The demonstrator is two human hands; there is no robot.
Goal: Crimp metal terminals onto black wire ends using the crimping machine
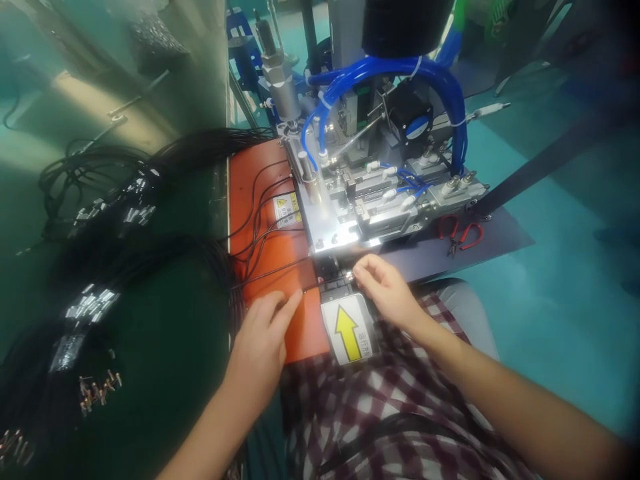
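My left hand (263, 327) rests low over the orange plate (305, 333), its thumb and fingers closed on a thin black cable (311, 290) that runs right into the machine's feed slot. On the other side of the slot, my right hand (385, 288) pinches a small shiny metal end piece (349, 275), partly hidden by the fingertips. Just below both hands sits a white label with a yellow arrow (347, 330). Several more black cables (257, 213) lie side by side across the orange plate and pass under the machine's metal edge (333, 243).
The pneumatic machine (385, 207) with blue air hoses (370, 70) stands right in front. Red-handled pliers (457, 239) lie on the grey base at right. Bundles of black cable (135, 260) with metal ends cover the dark green surface at left.
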